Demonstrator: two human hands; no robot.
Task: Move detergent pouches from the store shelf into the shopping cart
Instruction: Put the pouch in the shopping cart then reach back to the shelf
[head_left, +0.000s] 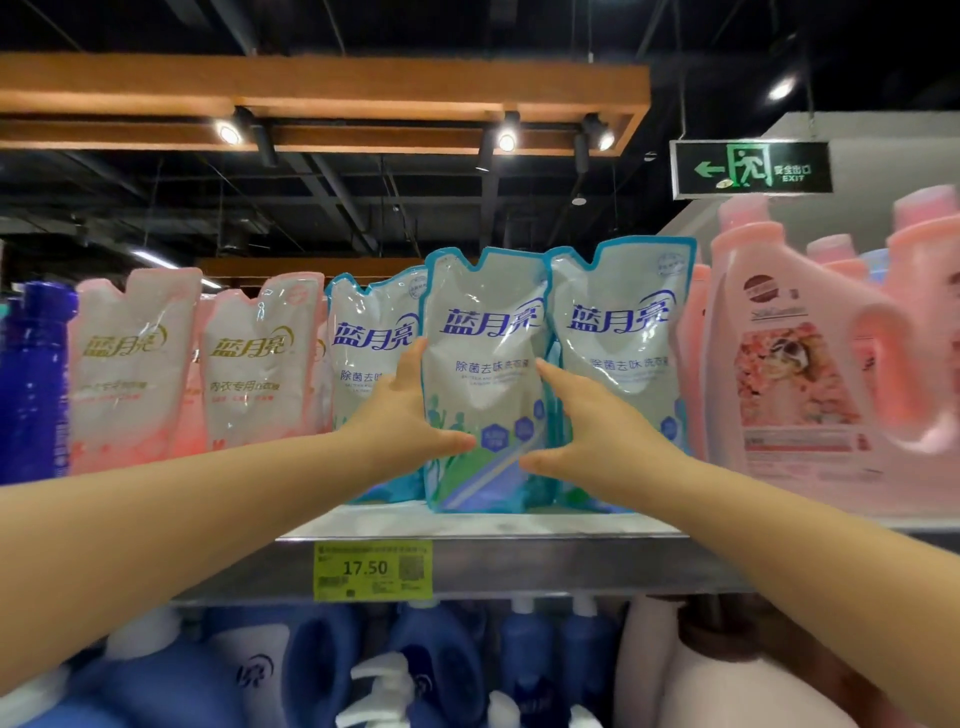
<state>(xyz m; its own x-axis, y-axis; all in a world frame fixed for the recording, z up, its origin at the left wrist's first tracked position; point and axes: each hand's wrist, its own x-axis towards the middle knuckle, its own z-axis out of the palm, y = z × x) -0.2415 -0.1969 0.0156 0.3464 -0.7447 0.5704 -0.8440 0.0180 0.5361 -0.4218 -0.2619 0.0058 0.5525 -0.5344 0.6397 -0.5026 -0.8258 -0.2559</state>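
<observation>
A blue-edged detergent pouch (485, 332) is being held upright at the front of the top shelf (467, 525), between both hands. Its lower edge is sitting at the shelf's front lip; whether it is being lifted clear of the board cannot be told. The pouch's left side is being gripped by the left hand (405, 415): the thumb is being laid across the lower front, and the fingers are being wrapped round the left edge, with one fingertip showing higher up. Its right side is being gripped by the right hand (592, 431), with the thumb pressed on the lower front and the index finger stretched up along the right edge. The remaining fingers of both hands are being hidden behind the pouch.

The held pouch is being flanked by two like ones, a left blue pouch (363, 332) partly overlapped by it and a right blue pouch (623, 322) just beside it. Further left, pink pouches (135, 353) are being displayed upright in a row, next to a dark blue bottle (34, 374). To the right, large pink bottles (795, 364) are being stocked on the same shelf. A green price tag (372, 569) reading 17.50 is being shown on the shelf's front rail, and blue bottles (441, 665) are being kept on the level below. Overhead, a green exit sign (750, 169) is being hung from the ceiling.
</observation>
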